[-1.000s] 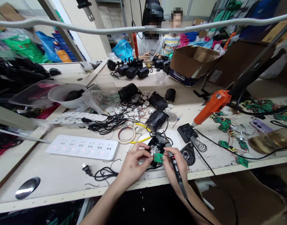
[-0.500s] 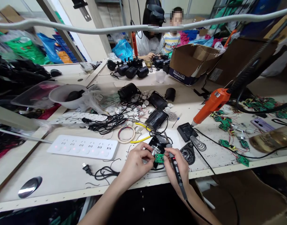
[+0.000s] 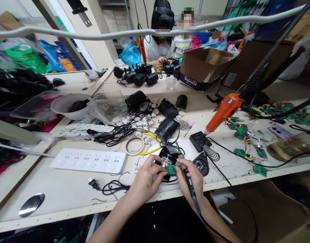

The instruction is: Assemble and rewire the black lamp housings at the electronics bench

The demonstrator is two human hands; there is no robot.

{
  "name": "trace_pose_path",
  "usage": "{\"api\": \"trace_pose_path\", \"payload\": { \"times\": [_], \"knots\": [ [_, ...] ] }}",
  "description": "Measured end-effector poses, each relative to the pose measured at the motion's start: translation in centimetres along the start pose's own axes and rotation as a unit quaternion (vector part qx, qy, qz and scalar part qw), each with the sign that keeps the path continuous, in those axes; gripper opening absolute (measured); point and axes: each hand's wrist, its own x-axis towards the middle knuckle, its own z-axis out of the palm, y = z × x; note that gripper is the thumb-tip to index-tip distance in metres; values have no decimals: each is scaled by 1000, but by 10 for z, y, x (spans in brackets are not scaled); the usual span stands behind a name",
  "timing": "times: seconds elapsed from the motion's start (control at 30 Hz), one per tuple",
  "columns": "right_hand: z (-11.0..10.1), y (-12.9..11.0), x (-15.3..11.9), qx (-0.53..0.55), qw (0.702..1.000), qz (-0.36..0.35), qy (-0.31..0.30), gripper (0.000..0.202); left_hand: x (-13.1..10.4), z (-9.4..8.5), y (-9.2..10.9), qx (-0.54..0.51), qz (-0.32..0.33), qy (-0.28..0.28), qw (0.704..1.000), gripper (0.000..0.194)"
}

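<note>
A small green circuit board (image 3: 171, 169) lies between my two hands, near the table's front edge. My left hand (image 3: 150, 173) has its thumb and fingers closed at the board's left end; what exactly they pinch is too small to tell. In my right hand (image 3: 189, 175) is a dark soldering iron (image 3: 190, 185), its cable running down past my wrist. The fingertips of that hand also touch the board's right end. Just behind the board sits a black round device housing (image 3: 168, 156) with a metallic part inside, partly hidden by my fingers.
A white power strip (image 3: 89, 161) lies left, with a black plug cord (image 3: 111, 187) before it. An orange electric screwdriver (image 3: 224, 113) hangs at right above a black stand (image 3: 199, 141). Loose boards (image 3: 239, 130) lie farther right. Two people are across the table.
The whole view has shifted slightly, so table items appear a little farther left. My left fingers have moved slightly by the board; my right hand still holds the soldering iron.
</note>
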Motion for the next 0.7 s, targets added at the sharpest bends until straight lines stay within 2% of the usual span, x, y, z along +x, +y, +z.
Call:
{"api": "trace_pose_path", "payload": {
  "times": [0.27, 0.7],
  "knots": [
    [-1, 0, 0, -4, 1000, 5, 1, 24, 3, 4, -1, -73, -42, 0, 996, 17],
    [-2, 1, 0, -5, 1000, 18, -6, 22, 6, 8, 3, -85, -43, 15, 995, 18]
  ]
}}
